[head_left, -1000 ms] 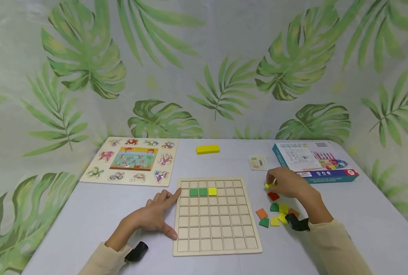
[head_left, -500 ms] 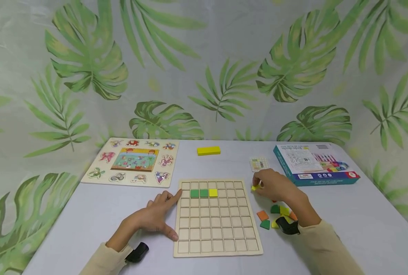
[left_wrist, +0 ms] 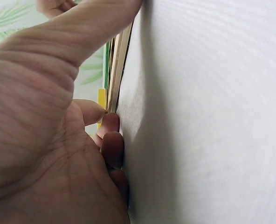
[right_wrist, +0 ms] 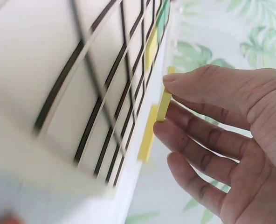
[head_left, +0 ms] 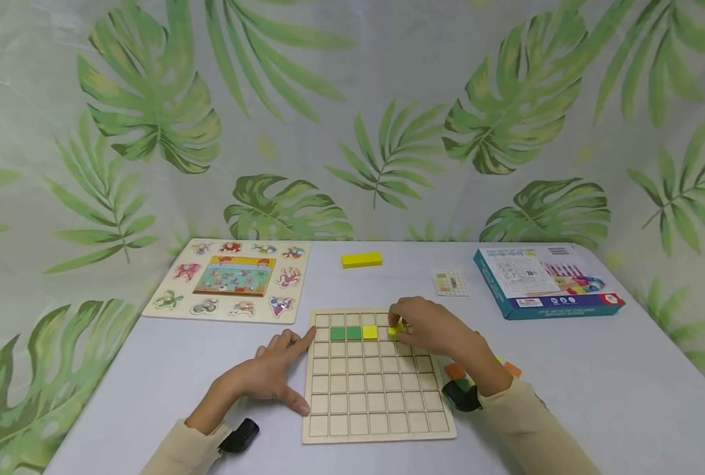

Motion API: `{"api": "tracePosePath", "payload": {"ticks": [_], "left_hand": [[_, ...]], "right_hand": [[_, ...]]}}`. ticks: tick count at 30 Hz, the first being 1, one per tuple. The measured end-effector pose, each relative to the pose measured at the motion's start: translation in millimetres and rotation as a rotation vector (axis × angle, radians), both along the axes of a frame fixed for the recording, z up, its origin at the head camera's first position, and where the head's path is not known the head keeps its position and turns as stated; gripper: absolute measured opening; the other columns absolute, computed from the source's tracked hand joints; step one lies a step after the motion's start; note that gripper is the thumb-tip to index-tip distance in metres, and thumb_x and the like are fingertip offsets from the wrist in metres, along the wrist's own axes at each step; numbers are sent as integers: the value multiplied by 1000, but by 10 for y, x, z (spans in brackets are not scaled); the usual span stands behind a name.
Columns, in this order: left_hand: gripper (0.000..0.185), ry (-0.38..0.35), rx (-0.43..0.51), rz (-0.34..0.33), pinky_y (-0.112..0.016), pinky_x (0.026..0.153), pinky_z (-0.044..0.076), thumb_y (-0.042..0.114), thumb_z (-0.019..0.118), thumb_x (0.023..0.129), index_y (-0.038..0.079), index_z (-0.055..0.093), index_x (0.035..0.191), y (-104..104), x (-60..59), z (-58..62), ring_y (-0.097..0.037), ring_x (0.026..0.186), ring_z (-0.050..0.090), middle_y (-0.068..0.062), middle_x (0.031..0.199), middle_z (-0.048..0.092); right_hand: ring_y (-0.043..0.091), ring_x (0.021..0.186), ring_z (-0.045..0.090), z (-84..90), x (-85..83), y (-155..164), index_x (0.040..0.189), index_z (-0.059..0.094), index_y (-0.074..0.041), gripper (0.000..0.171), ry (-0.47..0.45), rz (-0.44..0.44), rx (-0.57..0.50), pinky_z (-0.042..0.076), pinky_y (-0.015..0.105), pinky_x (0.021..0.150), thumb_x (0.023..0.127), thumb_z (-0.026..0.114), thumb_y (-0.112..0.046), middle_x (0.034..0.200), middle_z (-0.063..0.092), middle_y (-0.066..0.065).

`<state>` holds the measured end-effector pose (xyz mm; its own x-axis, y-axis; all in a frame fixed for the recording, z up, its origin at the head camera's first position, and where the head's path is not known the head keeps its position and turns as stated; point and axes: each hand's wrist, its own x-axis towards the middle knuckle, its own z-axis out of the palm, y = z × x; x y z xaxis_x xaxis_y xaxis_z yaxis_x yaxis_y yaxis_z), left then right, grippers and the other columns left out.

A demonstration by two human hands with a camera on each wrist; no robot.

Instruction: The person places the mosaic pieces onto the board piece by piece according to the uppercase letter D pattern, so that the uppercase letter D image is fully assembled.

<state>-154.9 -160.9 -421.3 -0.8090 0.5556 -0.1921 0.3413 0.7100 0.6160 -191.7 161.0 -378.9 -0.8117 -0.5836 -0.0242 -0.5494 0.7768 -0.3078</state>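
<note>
Just right of centre in the head view, the right hand (head_left: 429,330) pinches a yellow tile (head_left: 395,329) over the grid board (head_left: 376,422), beside the placed yellow square (head_left: 369,332) (two green ones further left). The left hand (head_left: 269,373) lies flat, fingers relaxed, against the board's left edge.

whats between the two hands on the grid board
In the head view, between the left hand and right hand: two green tiles and one yellow tile.
</note>
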Motion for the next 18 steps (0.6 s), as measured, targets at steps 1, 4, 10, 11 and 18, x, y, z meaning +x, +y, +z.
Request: {"api": "tracePosePath", "payload": {"ticks": [1, 4, 10, 11, 18], "left_hand": [[133, 0, -2, 1, -37, 78, 25, 44, 95, 59, 9, 18, 161, -3, 4, 0, -21, 105, 34, -8, 123, 41], [133, 2, -7, 2, -38, 79, 26, 44, 95, 59, 9, 17, 161, -15, 12, -6, -22, 106, 34, -8, 123, 41], [133, 3, -8, -4, -38, 81, 25, 46, 94, 60, 10, 16, 161, -10, -6, -41, -21, 106, 33, -5, 122, 39], [133, 2, -9, -4, -38, 81, 25, 46, 94, 60, 10, 16, 161, -7, -10, -46, -21, 106, 33, -5, 121, 39], [133, -4, -19, 0, -39, 80, 25, 47, 94, 60, 11, 16, 161, -1, -16, -34, -21, 106, 33, -4, 119, 38]], "right_hand": [[19, 88, 64, 0, 7, -44, 98, 69, -12, 9, 1, 14, -1, 51, 29, 72, 91, 74, -14, 100, 66, 1], [20, 85, 63, 13, 15, -186, 98, 70, -11, 8, 12, 58, -8, 50, 29, 71, 91, 73, -14, 100, 66, 2], [18, 86, 61, 49, 15, -423, 96, 72, -11, 6, 20, 116, -30, 51, 32, 74, 90, 73, -11, 97, 67, 2], [17, 85, 61, 48, 15, -457, 96, 73, -11, 6, 22, 124, -31, 51, 32, 75, 90, 73, -11, 97, 68, 2], [15, 81, 61, 39, 38, -685, 96, 73, -11, 5, 17, 165, -49, 50, 27, 72, 91, 73, -11, 98, 69, 1]]}}
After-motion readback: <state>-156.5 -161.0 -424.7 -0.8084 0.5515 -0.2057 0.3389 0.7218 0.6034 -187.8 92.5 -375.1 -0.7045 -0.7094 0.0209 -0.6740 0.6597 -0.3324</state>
